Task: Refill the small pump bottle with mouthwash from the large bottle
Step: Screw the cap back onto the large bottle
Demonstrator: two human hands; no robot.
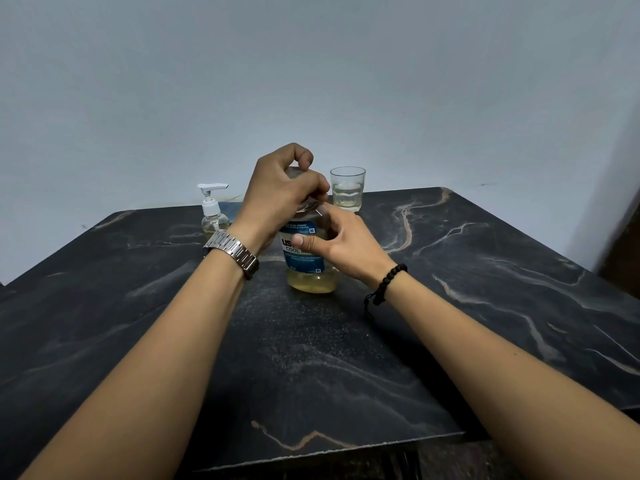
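clear cap (300, 174) under left hand (282, 192)

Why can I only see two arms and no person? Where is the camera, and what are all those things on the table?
The camera sits on the person's head and looks down, so you see only their arms, just as they do. There is one picture, from that head camera.

The left hand, the one with the metal watch, is curled over the top of the large mouthwash bottle. The right hand, with the bead bracelet, holds the bottle's side. The bottle stands upright on the dark marble table.

Behind on the left stands a small pump bottle. Behind on the right stands a glass with a little liquid in it.
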